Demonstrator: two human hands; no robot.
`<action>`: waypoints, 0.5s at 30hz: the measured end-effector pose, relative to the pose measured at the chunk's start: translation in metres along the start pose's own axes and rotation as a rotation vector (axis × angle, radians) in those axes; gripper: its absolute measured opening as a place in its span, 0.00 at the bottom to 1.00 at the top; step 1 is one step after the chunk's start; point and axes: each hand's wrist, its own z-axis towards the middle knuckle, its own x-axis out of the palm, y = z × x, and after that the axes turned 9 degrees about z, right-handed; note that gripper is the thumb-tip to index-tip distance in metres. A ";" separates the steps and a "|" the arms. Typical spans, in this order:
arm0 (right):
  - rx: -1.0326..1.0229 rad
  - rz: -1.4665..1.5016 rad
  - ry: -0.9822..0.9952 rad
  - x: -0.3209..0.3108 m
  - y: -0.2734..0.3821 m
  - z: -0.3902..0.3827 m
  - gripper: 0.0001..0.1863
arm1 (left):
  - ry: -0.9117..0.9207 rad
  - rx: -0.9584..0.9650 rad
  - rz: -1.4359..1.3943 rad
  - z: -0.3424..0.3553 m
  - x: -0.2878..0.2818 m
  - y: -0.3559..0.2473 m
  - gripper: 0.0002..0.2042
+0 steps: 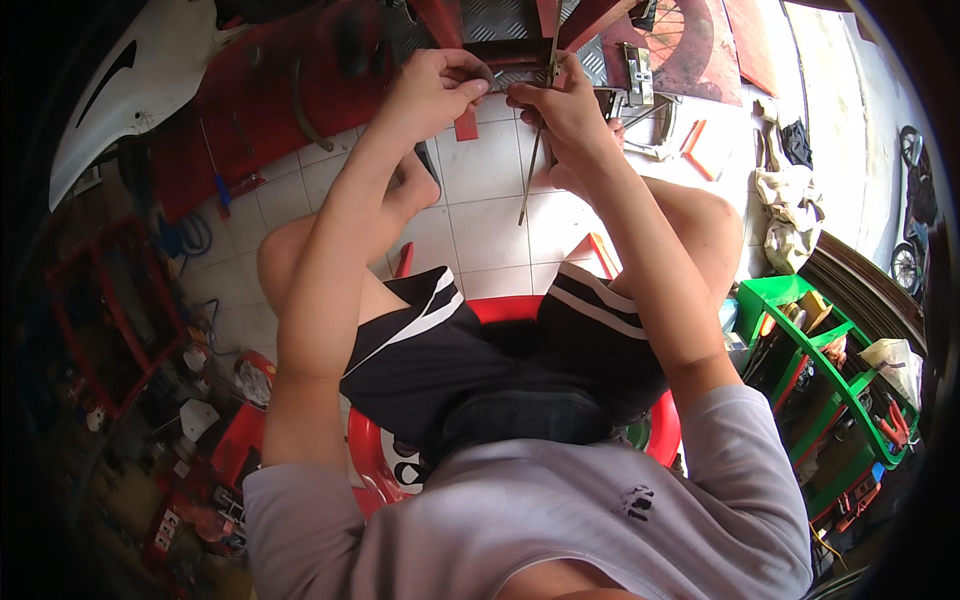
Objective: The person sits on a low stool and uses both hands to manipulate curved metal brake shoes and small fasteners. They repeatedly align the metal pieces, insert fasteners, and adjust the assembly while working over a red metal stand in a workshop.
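My right hand [568, 112] is closed around a long thin metal rod [531, 180], which slants down from the red frame and ends just above the tiled floor. Close beside it, my left hand [440, 88] has its thumb and fingers pinched together. Whatever sits between those fingertips is too small to make out. The fingertips of both hands nearly meet in front of the red metal stand [437, 22]. Behind them lies a grey tread plate [590, 65].
I sit on a red stool [668, 440]. A green tool rack [775, 290] stands at right, near a crumpled cloth [790, 215]. At left are a blue-handled screwdriver [221, 188], a white panel [150, 85] and a red metal frame [120, 330]. A metal clamp-like part [638, 75] sits beyond my right hand.
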 end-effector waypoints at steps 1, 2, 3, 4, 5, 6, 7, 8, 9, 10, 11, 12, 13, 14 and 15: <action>0.012 -0.014 -0.015 -0.002 0.002 0.000 0.27 | 0.055 -0.013 -0.052 0.000 0.001 0.001 0.07; 0.024 -0.026 -0.025 -0.003 0.003 0.000 0.28 | 0.105 -0.027 -0.101 -0.003 0.002 0.002 0.07; 0.018 -0.017 -0.010 -0.005 0.001 0.001 0.28 | 0.157 -0.041 -0.150 -0.003 0.003 0.002 0.08; -0.006 0.005 0.011 -0.004 0.000 0.004 0.27 | 0.135 -0.036 -0.122 -0.002 0.001 0.001 0.08; -0.026 0.027 0.021 -0.003 0.003 0.004 0.27 | 0.124 -0.033 -0.098 -0.001 0.000 -0.002 0.08; -0.027 0.051 0.029 -0.002 0.002 -0.002 0.27 | 0.117 -0.048 -0.078 -0.006 0.002 -0.002 0.08; -0.056 0.011 0.045 0.002 0.005 -0.004 0.26 | 0.094 -0.022 -0.112 -0.004 0.000 0.002 0.09; -0.054 -0.028 0.134 -0.002 0.006 -0.003 0.28 | 0.091 -0.006 -0.104 -0.006 -0.002 -0.001 0.09; -0.036 0.006 0.076 0.006 0.015 -0.006 0.25 | 0.103 -0.030 -0.053 -0.009 -0.003 -0.002 0.08; -0.015 0.042 0.012 0.012 0.022 -0.011 0.23 | 0.124 -0.054 -0.003 -0.013 0.000 -0.004 0.07; -0.039 0.053 0.023 0.001 0.019 -0.006 0.23 | 0.134 -0.048 -0.035 -0.006 0.005 -0.009 0.06; -0.033 0.061 0.023 0.002 0.008 -0.002 0.23 | 0.107 -0.080 -0.055 -0.006 0.005 -0.005 0.06; -0.033 0.047 -0.029 -0.003 0.005 0.003 0.23 | 0.125 -0.094 -0.099 0.007 0.010 -0.002 0.06; -0.041 0.053 -0.007 0.004 0.003 0.006 0.23 | 0.072 -0.118 -0.110 0.002 0.004 -0.004 0.06; -0.074 0.019 0.007 0.002 0.005 0.007 0.23 | 0.070 -0.046 -0.185 -0.001 0.003 -0.009 0.06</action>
